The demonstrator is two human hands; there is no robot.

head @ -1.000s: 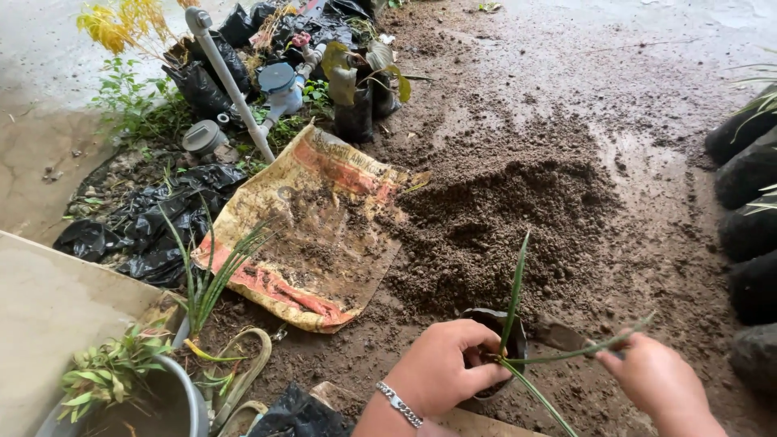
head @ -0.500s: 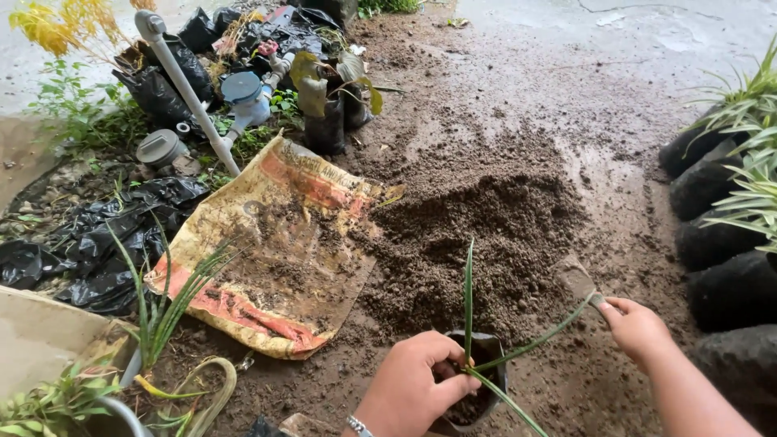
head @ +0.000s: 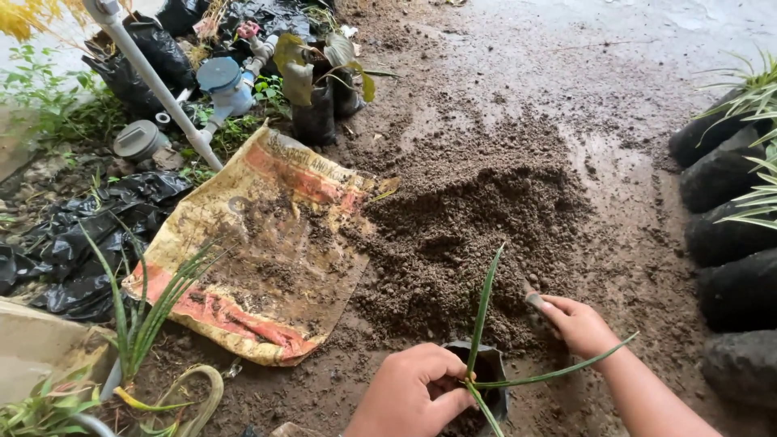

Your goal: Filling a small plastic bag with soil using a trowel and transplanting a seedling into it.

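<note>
The head camera looks down on a soil heap [head: 477, 235] spread over wet ground, and everything else is placed from that heap.

Just below the heap's near edge stands a small black planting bag [head: 486, 376], its lower part cut off by the bottom of the frame. The left hand [head: 413, 392] is curled around the bag's left rim, thumb and fingers pinching the base of a thin green seedling [head: 483, 311] that rises from the bag; its long leaves fan upward and to the right (how deep the roots sit cannot be seen). The wrist runs out of the picture.

At the heap's lower right edge, the right hand [head: 579, 324] is closed on the handle of a small trowel [head: 534, 299]. Only a short stub of the tool shows; the blade is buried in the soil or hidden behind the fingers, and which it is cannot be told.

Left of the heap lies a crumpled yellow and red sack [head: 259, 243], dusted with soil. Further left are black plastic sheets [head: 81, 235], partly out of frame. Above and left of the heap, a white pipe [head: 154, 81] slants past a blue water meter [head: 222, 81] and a potted leafy plant [head: 316, 89]. Right of the heap, a row of filled black bags [head: 728, 235] is cut by the frame edge.
</note>
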